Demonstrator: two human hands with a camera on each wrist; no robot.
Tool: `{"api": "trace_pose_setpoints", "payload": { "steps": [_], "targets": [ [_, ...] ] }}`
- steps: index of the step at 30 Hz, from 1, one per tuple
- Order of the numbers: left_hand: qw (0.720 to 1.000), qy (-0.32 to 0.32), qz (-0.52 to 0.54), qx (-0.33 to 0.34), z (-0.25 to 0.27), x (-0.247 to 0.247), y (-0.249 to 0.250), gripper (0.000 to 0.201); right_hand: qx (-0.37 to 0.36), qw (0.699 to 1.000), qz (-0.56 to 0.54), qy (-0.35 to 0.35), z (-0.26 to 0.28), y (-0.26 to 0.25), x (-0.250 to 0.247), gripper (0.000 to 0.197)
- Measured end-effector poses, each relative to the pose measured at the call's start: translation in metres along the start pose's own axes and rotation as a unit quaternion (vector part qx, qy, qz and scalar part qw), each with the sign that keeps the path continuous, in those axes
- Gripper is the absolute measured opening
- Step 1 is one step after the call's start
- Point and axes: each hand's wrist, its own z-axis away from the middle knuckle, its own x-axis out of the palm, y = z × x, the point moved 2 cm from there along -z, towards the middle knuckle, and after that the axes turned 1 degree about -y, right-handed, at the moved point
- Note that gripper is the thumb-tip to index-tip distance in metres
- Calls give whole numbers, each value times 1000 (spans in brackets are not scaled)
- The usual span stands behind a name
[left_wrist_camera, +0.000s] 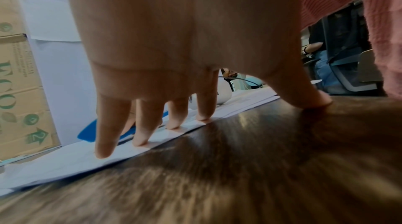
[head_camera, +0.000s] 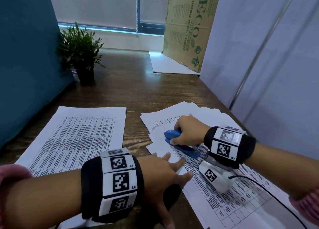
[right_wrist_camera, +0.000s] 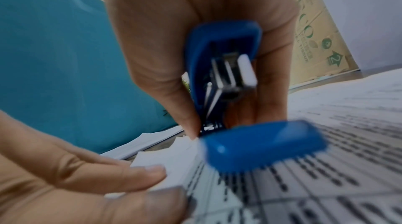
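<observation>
Right wrist: stapler (right_wrist_camera: 259, 143) base and printed sheets (right_wrist_camera: 326, 193) motion-blurred

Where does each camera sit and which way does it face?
Head: on the head, facing down at the desk; shows left hand and right hand.
Left wrist: under that wrist, facing along straight fingers pressing the papers.
Right wrist: under that wrist, facing fingers gripping the blue stapler.
Shared: all three show the stapler.

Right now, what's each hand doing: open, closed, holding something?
Left hand: open, fingertips pressing the papers.
Right hand: holding the blue stapler.
</observation>
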Motion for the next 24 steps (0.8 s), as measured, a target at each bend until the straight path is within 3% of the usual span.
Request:
{"api": "trace_pose_setpoints", "payload": {
  "steps": [6,14,24],
  "targets": [
    [1000,8,5,4,1,1,2,108,7,1000,-23,15,1,-1,1,32],
    [1000,9,23,8,2,2,0,108,-66,991,98,58,10,-11,3,19],
    [999,-2,32,7,0,3,-1,108,13,999,-52,3,-5,0,-1,40]
  ]
}}
